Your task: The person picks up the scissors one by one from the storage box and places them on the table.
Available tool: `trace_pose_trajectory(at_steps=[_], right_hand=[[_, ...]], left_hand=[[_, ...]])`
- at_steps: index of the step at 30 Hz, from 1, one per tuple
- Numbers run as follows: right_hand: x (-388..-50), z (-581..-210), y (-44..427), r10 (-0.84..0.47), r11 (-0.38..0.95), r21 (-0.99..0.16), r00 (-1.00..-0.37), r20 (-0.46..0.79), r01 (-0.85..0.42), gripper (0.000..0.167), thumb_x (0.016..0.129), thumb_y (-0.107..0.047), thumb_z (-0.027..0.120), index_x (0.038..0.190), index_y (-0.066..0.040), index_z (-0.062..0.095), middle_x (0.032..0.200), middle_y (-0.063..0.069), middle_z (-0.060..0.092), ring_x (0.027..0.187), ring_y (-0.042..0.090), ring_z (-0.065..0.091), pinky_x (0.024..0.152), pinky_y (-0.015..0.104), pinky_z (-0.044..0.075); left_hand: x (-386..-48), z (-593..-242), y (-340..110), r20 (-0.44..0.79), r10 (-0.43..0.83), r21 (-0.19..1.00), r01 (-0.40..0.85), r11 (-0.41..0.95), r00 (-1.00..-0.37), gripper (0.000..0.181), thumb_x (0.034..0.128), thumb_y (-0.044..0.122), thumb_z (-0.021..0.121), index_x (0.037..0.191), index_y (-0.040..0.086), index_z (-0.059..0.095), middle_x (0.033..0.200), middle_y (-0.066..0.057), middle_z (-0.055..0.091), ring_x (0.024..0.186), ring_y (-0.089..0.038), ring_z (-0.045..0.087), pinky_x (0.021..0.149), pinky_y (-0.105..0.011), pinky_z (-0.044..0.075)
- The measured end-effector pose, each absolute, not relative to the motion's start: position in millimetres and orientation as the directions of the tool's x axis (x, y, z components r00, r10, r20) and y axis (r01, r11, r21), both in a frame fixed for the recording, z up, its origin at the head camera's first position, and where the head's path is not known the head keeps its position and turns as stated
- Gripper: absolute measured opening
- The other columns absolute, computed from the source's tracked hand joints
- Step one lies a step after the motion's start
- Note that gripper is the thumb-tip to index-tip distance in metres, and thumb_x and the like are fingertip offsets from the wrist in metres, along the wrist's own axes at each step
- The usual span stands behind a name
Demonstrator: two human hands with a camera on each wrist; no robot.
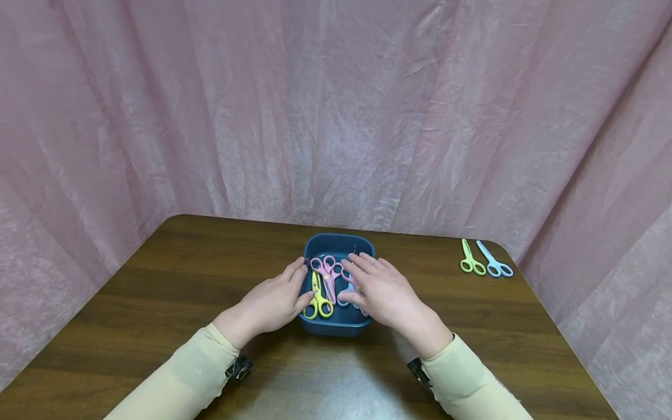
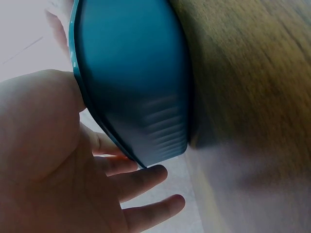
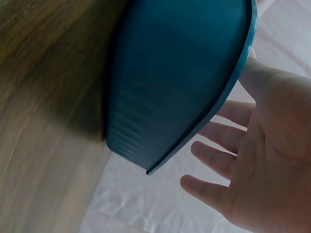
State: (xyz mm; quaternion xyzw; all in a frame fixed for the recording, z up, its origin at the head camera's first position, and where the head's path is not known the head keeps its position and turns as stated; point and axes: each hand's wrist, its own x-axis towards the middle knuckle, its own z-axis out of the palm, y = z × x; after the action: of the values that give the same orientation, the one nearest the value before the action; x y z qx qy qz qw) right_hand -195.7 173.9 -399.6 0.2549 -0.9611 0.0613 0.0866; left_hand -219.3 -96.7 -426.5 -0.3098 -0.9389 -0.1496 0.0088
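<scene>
Sleeved hands (image 1: 270, 302) (image 1: 382, 291) at bin (image 1: 336, 329) of scissors (image 1: 329, 281)

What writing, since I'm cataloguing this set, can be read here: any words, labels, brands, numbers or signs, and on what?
None can be read.
Yellow scissors in the box: a dark speck, too small to read.
Box sides: no writing visible.

Table (image 1: 157, 291): dark brown wood-grain top, darker streaks, rounded far corners, pale glare on near middle; curtain (image 1: 262, 116): pink, velvety sheen, hanging in vertical folds behind far table edge, continuing along right side, dark crease between back and right stretches
</scene>
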Motion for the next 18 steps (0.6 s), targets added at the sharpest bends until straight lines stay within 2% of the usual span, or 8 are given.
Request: trace_pose_trajectory(at_steps=[18], right_hand=[[-197.6,-406.3,160.3,-0.508,0.859,-0.031,-0.858,0.074,-0.511,0.070,0.098,-0.055,0.081,0.152,-0.011,0.068,0.157,0.012,0.063,0.148,0.034,0.057,0.126,0.065,0.035]], left_hand=[[-219.9,-426.7,-97.5,0.111,0.585,0.272,0.591,0.760,-0.803,0.071,0.1148,0.039,0.060,0.164,-0.009,0.041,0.174,-0.029,0.033,0.148,-0.045,0.054,0.115,-0.056,0.050]])
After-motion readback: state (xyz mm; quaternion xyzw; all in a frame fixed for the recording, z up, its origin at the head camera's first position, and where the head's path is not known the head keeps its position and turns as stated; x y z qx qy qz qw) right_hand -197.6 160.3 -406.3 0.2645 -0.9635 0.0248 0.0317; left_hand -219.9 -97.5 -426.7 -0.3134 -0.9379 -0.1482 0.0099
